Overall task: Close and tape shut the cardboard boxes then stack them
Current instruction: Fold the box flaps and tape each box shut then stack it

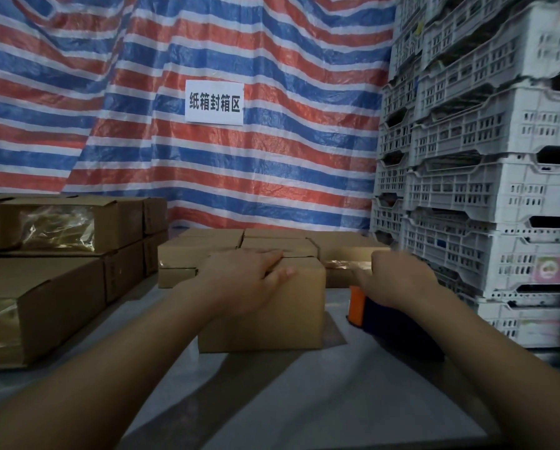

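A closed plain cardboard box [265, 316] stands on the grey table in the middle. My left hand [239, 280] lies flat on its top, fingers stretched along the far edge and thumb against the front face. To the right of the box an orange and dark blue tape dispenser [358, 305] lies on the table. My right hand [398, 277] hovers just above and beyond it, blurred, with its back toward me and its fingers hidden. Whether it touches the dispenser is unclear.
Taped boxes [61, 228] are stacked at the left, with another taped box [28, 306] in front of them. A row of low boxes [272, 245] sits behind the middle box. White plastic crates [486, 177] tower at the right. A striped tarp [272, 164] with a paper sign hangs behind.
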Available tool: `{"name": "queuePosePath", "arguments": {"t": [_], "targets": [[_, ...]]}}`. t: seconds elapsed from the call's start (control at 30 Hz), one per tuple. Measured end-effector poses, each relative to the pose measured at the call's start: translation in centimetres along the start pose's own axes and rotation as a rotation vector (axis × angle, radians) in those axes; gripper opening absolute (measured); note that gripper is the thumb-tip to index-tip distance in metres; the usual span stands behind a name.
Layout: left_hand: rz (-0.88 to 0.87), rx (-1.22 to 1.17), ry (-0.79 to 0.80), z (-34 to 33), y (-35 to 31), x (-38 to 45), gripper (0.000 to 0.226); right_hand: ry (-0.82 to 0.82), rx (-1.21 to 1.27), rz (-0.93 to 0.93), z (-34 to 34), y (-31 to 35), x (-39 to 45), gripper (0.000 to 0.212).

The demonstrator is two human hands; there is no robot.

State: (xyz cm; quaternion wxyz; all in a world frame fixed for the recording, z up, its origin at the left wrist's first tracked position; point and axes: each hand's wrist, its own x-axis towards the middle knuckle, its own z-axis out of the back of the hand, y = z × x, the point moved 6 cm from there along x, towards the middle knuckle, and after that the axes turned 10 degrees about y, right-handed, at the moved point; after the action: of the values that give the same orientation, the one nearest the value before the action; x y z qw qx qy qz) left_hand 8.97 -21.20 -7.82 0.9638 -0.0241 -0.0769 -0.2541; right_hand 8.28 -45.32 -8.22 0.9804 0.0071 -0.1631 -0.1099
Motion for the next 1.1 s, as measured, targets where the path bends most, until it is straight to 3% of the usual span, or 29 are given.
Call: {"name": "queuePosePath", "arguments": {"t": [0.1,0.43,0.63,0.7,0.8,0.93,1.03,1.1], "targets": [[0.019,0.015,0.009,0.1,-0.1,-0.1,0.061,0.055,-0.080,-0.041,-1.3,-1.2,-2.2,0.054],[0.007,-0.025,0.042,0.3,-0.1,-0.3,0.062,-0.033,-0.113,-0.122,-4.0,-3.4,-4.5,0.048],[0.058,-0.368,0.068,1.5,0.4,-0.6,0.056,-0.074,-0.084,-0.086,-4.3,-3.4,-3.2,0.063],[0.101,-0.517,0.010,2.1,2.0,-0.3,0.049,-0.107,-0.072,-0.088,-3.4,-3.4,-2.2,0.065],[0.188,-0.736,-0.103,2.7,4.9,0.1,0.044,-0.112,0.174,-0.065,-0.5,-4.0,0.3,0.070],[0.126,-0.860,-0.013,2.5,5.2,0.6,0.032,-0.092,0.777,-0.015,5.1,-2.5,3.8,0.074],[0.110,-0.942,0.060,2.5,4.8,0.3,0.036,0.123,1.236,0.122,7.9,1.2,6.3,0.059],[0.104,-1.032,0.102,2.5,4.6,0.1,0.042,0.237,1.287,0.223,9.2,4.2,7.2,0.050]]}}
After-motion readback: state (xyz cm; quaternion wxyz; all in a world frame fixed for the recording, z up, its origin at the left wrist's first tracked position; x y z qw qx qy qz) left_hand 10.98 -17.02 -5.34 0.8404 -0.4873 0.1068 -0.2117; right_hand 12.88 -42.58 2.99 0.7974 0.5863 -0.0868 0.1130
